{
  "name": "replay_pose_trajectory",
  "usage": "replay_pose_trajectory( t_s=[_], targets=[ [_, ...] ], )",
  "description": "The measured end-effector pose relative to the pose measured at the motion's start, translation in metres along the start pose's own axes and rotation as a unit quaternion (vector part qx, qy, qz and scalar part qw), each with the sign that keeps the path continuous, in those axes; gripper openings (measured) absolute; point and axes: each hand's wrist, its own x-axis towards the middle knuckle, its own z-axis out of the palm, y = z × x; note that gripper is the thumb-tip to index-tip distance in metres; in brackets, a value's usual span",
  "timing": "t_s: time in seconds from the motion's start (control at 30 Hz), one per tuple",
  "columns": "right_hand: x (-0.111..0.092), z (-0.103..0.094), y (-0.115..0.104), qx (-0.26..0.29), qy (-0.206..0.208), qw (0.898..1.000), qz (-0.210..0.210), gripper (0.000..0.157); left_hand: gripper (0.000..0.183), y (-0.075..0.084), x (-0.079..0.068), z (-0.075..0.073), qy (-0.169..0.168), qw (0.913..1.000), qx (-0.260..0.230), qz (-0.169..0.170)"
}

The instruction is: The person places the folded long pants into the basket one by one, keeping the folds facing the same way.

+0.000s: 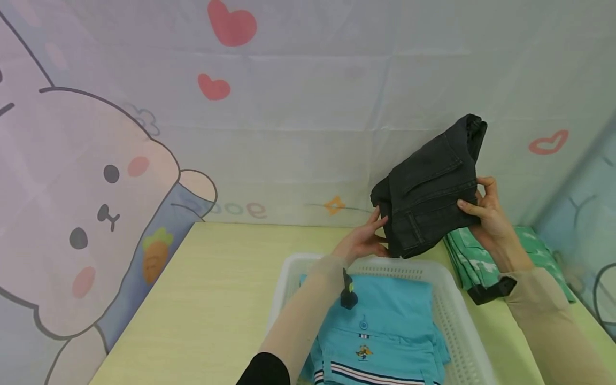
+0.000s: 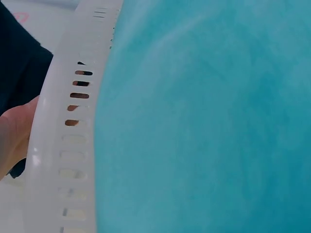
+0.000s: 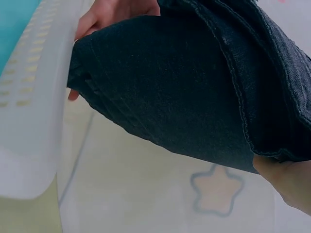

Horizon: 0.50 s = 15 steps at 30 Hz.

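Folded dark denim jeans (image 1: pixel 428 187) are held up in the air beyond the far rim of a white basket (image 1: pixel 464 321). My left hand (image 1: pixel 366 238) grips their lower left edge, thumb on the near face. On the right side, my right hand (image 1: pixel 488 214) pinches the jeans with the thumb in front and fingers behind. The right wrist view shows the jeans (image 3: pixel 160 87) stretched between both hands, with layered seams near the right hand (image 3: pixel 286 179). Inside the basket lies a folded light-blue garment (image 1: pixel 390 315) with striped trim and a small embroidered figure.
A folded green patterned cloth (image 1: pixel 534 246) lies on the pale yellow table (image 1: pixel 207 299) to the right of the basket, partly behind my right forearm. A printed cloth backdrop (image 1: pixel 308 107) hangs behind the table. At the right edge is a dark cable (image 1: pixel 598 294).
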Motion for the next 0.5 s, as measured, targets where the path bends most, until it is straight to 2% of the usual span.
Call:
replay_pose_trajectory(
  t_s=[0.1,0.23,0.37,0.5],
  targets=[
    [0.001,0.003,0.001,0.013,-0.003,1.000,-0.009,0.047,0.058,0.000,-0.002,0.001,0.000,1.0000,0.005,0.000],
    [0.000,0.005,0.001,0.040,-0.009,0.999,-0.009,0.047,0.059,0.001,-0.004,0.002,-0.006,0.9998,-0.018,0.002],
    [-0.001,0.004,0.000,0.059,-0.013,0.998,-0.004,0.046,0.060,0.002,-0.008,0.002,-0.008,0.9990,-0.040,0.020],
    [-0.005,0.000,-0.002,0.063,-0.030,0.998,0.010,0.047,0.061,0.003,-0.012,-0.003,0.003,0.9988,-0.031,0.038]
  ],
)
